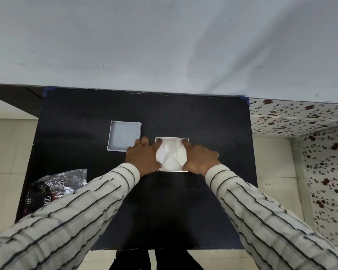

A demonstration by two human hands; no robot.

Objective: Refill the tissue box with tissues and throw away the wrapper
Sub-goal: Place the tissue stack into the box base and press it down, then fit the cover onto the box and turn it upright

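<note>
A white square tissue box (171, 138) sits near the middle of the black table, open at the top and filled with white tissues (171, 155). My left hand (143, 157) rests on the box's left side, fingers and thumb pressing on the tissues at the left corners. My right hand (200, 157) does the same on the right side, index finger at the far right corner. The box's white lid (124, 136) lies upside down to the left, apart from the box. The crinkled clear and dark plastic wrapper (57, 185) lies at the table's left front, partly hidden by my left sleeve.
The black table (213, 123) stands against a pale wall. A floral-patterned surface (300, 117) adjoins it on the right. Tiled floor shows on both sides. My striped sleeves cross the table's front.
</note>
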